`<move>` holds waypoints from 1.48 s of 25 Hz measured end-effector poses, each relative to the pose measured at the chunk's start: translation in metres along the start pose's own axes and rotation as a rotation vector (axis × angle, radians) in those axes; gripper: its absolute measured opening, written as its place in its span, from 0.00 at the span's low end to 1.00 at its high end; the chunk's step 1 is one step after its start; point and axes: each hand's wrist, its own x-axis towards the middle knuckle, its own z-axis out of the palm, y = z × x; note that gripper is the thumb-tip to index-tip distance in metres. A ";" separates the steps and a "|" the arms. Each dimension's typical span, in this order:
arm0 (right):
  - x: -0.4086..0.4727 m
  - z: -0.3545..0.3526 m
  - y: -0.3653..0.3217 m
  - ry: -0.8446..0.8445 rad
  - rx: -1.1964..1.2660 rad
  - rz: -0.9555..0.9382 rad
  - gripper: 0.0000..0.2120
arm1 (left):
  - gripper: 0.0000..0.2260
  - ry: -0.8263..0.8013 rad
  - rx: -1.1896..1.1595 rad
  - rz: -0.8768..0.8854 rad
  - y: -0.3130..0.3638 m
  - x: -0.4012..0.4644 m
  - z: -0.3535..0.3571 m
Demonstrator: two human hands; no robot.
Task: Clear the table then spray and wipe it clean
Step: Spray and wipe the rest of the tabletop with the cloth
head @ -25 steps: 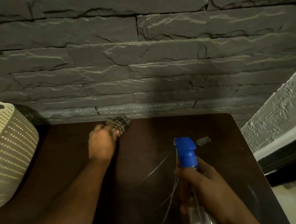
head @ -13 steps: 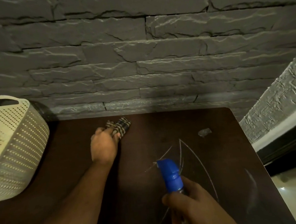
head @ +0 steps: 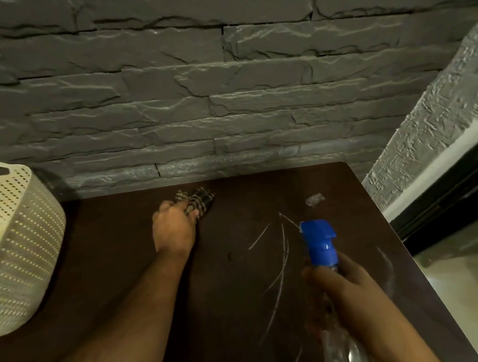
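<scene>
A: Where is the cloth?

B: At the far edge of the table, near the wall. The left hand has its fingers curled round its near end, and the cloth sticks out beyond the knuckles toward the wall.

A: And the right hand?

B: Wrapped round the neck of the bottle, held above the right part of the table. Its long axis runs from the lower right up to the blue head, which points away toward the far right corner.

A: So which way does the wipe go?

B: The pale streaks lie between the two hands, right of the cloth and nearer the person. I judge the left hand, the nearer one, should drag the cloth right and back. A small clear scrap lies beyond the nozzle.

A: The basket?

B: On the left edge, well apart.
</scene>
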 end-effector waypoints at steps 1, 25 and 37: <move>-0.001 0.002 0.003 0.020 0.007 0.000 0.12 | 0.18 -0.010 -0.010 0.027 0.010 -0.002 0.001; 0.005 0.005 0.008 -0.009 0.062 -0.019 0.10 | 0.16 -0.352 -0.119 0.667 0.103 -0.041 0.039; -0.006 0.012 0.007 -0.021 0.003 -0.007 0.10 | 0.16 -0.151 -0.016 0.234 0.042 -0.029 0.008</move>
